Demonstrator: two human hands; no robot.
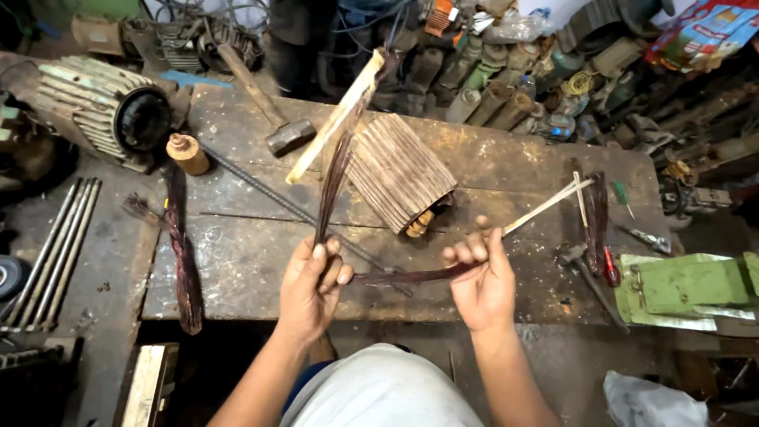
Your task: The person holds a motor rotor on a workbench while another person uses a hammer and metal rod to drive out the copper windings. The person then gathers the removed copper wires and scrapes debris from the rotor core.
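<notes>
We see the left hand [312,285] and right hand [481,278] each pinching the dark wire bundle [336,178] above the counter [245,261] near its front edge, the ribbed rotor core [399,170] close behind.

Dark reddish wire bundle [332,178], bent, mid-air

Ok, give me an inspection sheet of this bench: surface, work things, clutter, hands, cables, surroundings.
Surface: worn wooden workbench, stained.
Job's things: dark wire bundle bent between both hands; ribbed rotor core behind it.
Clutter: hammer, second wire bundle, metal rods, green vise.
Grippers: left hand and right hand both closed on the bundle.
Cables: tangled wires at the back.
Surroundings: finned motor housing, piled parts.
</notes>
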